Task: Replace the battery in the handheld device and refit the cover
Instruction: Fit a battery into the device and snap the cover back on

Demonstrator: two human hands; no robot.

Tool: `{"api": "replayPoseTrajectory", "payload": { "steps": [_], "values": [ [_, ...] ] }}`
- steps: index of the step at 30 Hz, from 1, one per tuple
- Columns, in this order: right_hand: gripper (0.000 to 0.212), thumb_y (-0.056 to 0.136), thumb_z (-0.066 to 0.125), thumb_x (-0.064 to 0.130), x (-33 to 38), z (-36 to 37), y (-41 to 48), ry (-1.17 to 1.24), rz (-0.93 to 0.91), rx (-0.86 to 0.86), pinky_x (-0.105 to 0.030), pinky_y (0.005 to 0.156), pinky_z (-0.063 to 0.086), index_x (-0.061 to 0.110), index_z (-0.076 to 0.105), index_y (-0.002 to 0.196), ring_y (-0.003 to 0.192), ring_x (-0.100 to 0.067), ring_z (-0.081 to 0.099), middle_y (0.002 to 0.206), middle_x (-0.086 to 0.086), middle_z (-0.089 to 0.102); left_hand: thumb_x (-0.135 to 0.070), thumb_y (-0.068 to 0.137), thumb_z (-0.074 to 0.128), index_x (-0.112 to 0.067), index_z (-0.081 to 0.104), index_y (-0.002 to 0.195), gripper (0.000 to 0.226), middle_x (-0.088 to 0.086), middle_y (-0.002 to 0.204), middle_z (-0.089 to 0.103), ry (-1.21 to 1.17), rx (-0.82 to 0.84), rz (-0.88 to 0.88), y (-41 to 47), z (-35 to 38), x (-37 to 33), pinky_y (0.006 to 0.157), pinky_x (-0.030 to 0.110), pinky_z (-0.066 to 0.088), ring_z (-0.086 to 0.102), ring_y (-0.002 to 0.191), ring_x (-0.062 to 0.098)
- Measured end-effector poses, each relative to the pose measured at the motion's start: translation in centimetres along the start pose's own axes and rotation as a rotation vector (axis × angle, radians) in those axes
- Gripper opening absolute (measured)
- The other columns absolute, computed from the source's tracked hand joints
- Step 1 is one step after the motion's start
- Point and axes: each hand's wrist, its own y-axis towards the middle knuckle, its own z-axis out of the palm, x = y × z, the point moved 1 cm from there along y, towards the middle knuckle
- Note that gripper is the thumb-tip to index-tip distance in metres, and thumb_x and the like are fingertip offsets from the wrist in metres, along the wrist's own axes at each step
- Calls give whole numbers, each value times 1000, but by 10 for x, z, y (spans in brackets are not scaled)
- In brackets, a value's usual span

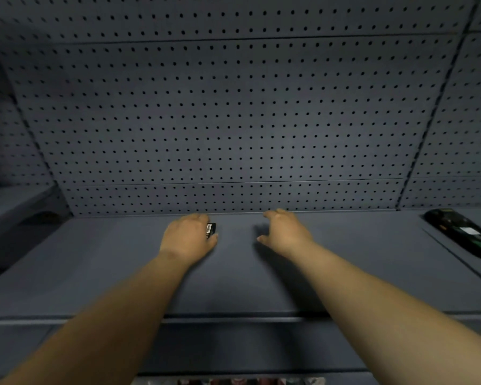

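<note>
Presently the battery point(210, 230), a small black block with a pale label, sits at the fingertips of the left hand point(188, 240), showing just past the index finger and thumb on the side facing the right hand. Fingers of the left hand are curled around it; most of the block is covered by the hand, so its full shape cannot be made out, nor whether it rests on the shelf point(233, 273) or is lifted clear.

Right hand point(285, 232): fingers loosely spread and bent, holding nothing, thumb pointing toward the battery with a bare gap of shelf between them. Whether the fingertips touch the shelf cannot be told.

Handheld device point(463, 234): lies flat, well off to the outer side of the right hand's fingers, on a neighbouring shelf section. Black body, open back with green and white parts visible; its near end is cut off by the frame edge. Detail is blurred. A cover cannot be picked out.

Behind both sets of fingertips stands the grey pegboard wall point(233, 120).

Count: one battery, one device, two hands, both forearms bare.
</note>
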Motion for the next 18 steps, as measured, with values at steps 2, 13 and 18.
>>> {"api": "replayPoseTrajectory", "payload": {
  "steps": [2, 13, 18],
  "values": [
    [64, 88, 62, 32, 5, 5, 0, -5, 4, 2, -38, 110, 34, 12, 36, 143, 137, -28, 34, 148, -10, 38, -41, 87, 50, -12, 55, 109, 37, 10, 112, 63, -23, 4, -40, 1, 4, 8, 83, 37, 47, 58, 104, 29],
    [65, 87, 63, 32, 5, 13, 9, -32, 48, 14, -39, 113, 32, 14, 35, 143, 141, -28, 29, 153, -9, 31, -42, 84, 61, -3, 50, 112, 49, 19, 114, 60, -226, 126, -180, 19, 31, 15, 84, 39, 50, 59, 104, 33],
    [63, 87, 63, 32, 3, 14, 11, -44, 63, 4, -39, 112, 35, 13, 38, 141, 139, -28, 32, 149, -10, 37, -34, 82, 66, 1, 51, 111, 48, 21, 113, 62, -306, 124, -227, 24, 34, 14, 84, 39, 50, 60, 102, 35]
  ]
}}
